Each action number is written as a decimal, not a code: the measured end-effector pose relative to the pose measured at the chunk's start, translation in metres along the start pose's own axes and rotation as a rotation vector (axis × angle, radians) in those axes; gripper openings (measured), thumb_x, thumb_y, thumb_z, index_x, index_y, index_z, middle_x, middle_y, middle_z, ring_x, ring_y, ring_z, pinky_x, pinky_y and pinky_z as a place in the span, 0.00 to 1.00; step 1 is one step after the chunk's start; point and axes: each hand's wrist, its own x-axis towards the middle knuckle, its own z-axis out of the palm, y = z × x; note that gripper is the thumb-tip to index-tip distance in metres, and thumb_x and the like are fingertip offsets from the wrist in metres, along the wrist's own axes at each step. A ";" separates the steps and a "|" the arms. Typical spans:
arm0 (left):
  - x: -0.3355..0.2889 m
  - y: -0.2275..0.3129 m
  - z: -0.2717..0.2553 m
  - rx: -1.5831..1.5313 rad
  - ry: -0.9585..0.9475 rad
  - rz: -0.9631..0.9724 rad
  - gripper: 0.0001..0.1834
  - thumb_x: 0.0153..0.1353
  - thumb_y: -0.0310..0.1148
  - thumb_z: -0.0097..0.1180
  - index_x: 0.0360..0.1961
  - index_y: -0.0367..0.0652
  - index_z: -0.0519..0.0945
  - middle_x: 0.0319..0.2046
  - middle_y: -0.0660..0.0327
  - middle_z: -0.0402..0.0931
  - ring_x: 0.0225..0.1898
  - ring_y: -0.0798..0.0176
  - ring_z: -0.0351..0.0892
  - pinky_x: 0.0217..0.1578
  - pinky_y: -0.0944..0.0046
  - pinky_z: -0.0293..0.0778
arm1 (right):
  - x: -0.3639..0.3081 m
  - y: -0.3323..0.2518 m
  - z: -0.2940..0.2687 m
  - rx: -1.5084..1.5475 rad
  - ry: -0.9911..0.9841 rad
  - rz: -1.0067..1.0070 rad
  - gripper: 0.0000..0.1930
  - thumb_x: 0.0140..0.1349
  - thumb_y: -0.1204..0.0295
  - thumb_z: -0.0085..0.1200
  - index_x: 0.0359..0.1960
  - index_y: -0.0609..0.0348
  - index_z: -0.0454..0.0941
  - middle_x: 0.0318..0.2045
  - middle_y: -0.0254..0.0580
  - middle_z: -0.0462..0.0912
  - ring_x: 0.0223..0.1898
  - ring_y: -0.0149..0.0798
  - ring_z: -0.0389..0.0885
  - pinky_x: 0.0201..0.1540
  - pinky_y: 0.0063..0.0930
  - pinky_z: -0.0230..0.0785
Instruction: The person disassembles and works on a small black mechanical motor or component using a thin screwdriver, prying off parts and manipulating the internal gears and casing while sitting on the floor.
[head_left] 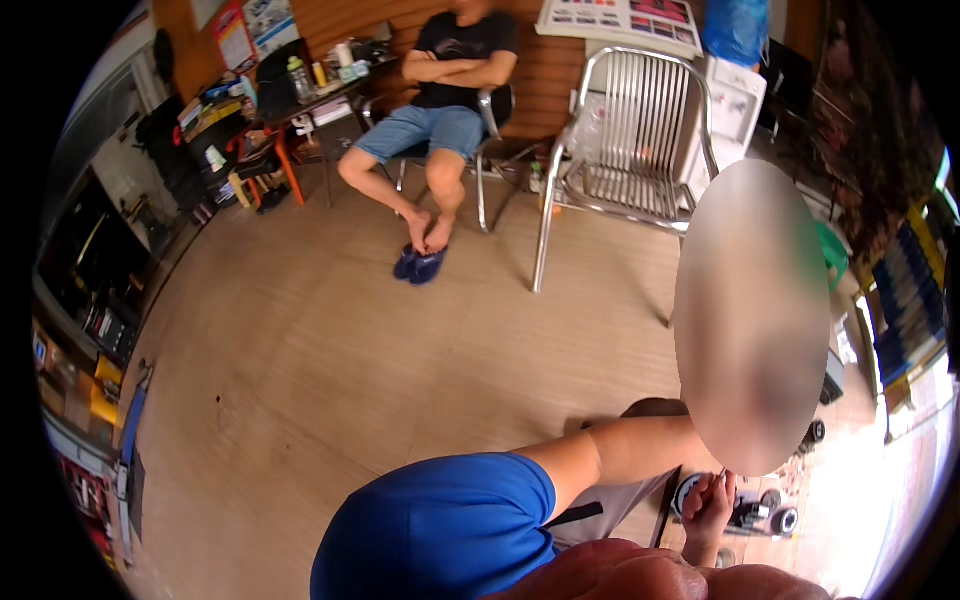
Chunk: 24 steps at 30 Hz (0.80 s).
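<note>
From a blue sleeve (440, 510), my left arm (645, 450) reaches right across the lower part of the view. A blurred oval patch covers its far end, so my left hand and anything in it are hidden. Below the patch, my right hand (710, 502) has its fingers curled closed. Something thin seems to stick up at the fingertips, too small to name. Close by lie small black wheeled parts, among them a wheel with a pale hub (786, 521) and a black part (748, 515). A larger round piece (688, 496) sits just left of the right hand.
A person in a black top (466, 55) sits with folded arms at the back, bare feet on dark slippers (421, 264). A slatted metal chair (640, 185) stands ahead, beside a white water dispenser (728, 115). Cluttered desks are back left; a blue bar (131, 425) lies at far left.
</note>
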 end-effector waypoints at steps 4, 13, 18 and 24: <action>0.011 -0.007 -0.009 0.026 0.016 0.033 0.30 0.55 0.57 0.63 0.51 0.53 0.70 0.36 0.67 0.75 0.34 0.70 0.75 0.27 0.65 0.78 | 0.001 -0.004 0.006 0.004 -0.019 0.035 0.31 0.71 0.68 0.44 0.73 0.39 0.47 0.27 0.36 0.74 0.13 0.28 0.66 0.10 0.20 0.59; 0.011 -0.009 -0.008 -0.009 -0.035 -0.020 0.29 0.55 0.56 0.64 0.50 0.52 0.70 0.36 0.68 0.74 0.35 0.71 0.75 0.27 0.67 0.79 | 0.000 -0.009 0.006 0.015 -0.038 0.038 0.31 0.71 0.68 0.42 0.73 0.40 0.46 0.27 0.37 0.74 0.14 0.28 0.66 0.11 0.20 0.59; 0.008 -0.007 -0.005 -0.010 -0.058 -0.023 0.29 0.56 0.55 0.64 0.50 0.52 0.70 0.34 0.67 0.75 0.32 0.71 0.76 0.26 0.67 0.79 | -0.001 -0.007 0.007 0.104 -0.090 0.017 0.32 0.71 0.69 0.43 0.73 0.41 0.46 0.26 0.37 0.74 0.13 0.29 0.66 0.10 0.20 0.60; 0.007 -0.009 -0.002 -0.012 -0.047 0.013 0.30 0.56 0.55 0.65 0.51 0.52 0.69 0.35 0.67 0.75 0.33 0.71 0.77 0.26 0.67 0.79 | 0.000 -0.005 0.011 -0.045 -0.028 -0.038 0.28 0.72 0.68 0.39 0.73 0.44 0.49 0.27 0.36 0.73 0.12 0.26 0.63 0.08 0.18 0.56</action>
